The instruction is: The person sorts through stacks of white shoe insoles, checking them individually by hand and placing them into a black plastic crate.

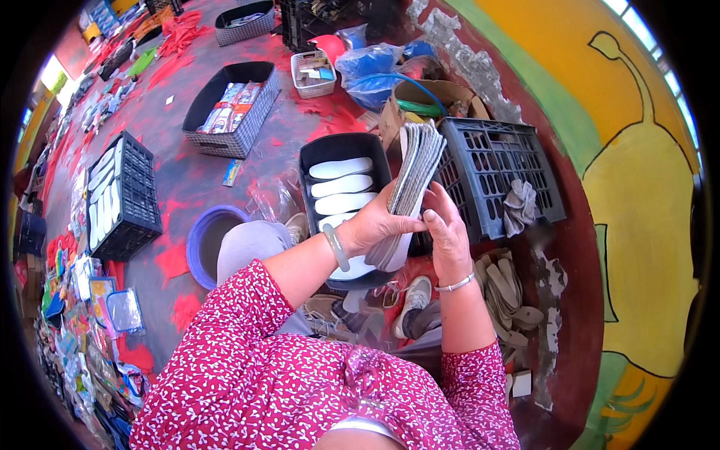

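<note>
A thick stack of shoe insoles [417, 161], grey and patterned along the edges, stands tilted in front of me. My left hand [375, 225] is closed around its lower left side, thumb across the front. Close against the stack's right edge is my right hand [448, 236], fingers stretched upward and thumb apart; its fingertips are partly hidden, so I cannot tell how firmly they touch. Under the hands sits a black basket [308, 161], where white insoles [342, 185] lie in a row. The stack and my left hand cover part of that basket.
Right of the basket stands a grey plastic crate [499, 150] with a rag [520, 205] on it. More insoles [501, 289] lie piled by the wall. To the left are a purple bucket [196, 251], a black crate of white insoles [135, 214] and a checked basket of packages [259, 112].
</note>
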The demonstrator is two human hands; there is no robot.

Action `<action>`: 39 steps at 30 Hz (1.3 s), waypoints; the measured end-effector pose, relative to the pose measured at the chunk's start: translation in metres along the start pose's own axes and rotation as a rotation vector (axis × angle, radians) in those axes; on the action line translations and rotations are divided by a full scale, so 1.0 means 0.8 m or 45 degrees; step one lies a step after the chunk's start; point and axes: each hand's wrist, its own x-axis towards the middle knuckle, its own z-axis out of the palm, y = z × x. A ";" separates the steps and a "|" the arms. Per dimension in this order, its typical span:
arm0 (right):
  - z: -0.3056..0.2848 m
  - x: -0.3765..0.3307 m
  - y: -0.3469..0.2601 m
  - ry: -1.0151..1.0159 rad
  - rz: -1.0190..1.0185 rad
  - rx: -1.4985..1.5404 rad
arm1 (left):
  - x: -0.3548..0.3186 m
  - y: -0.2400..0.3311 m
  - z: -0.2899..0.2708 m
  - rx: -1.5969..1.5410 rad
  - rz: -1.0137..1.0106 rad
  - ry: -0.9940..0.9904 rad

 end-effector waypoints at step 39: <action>-0.013 0.007 -0.007 -0.101 0.330 0.360 | -0.002 -0.012 -0.007 0.017 -0.206 -0.117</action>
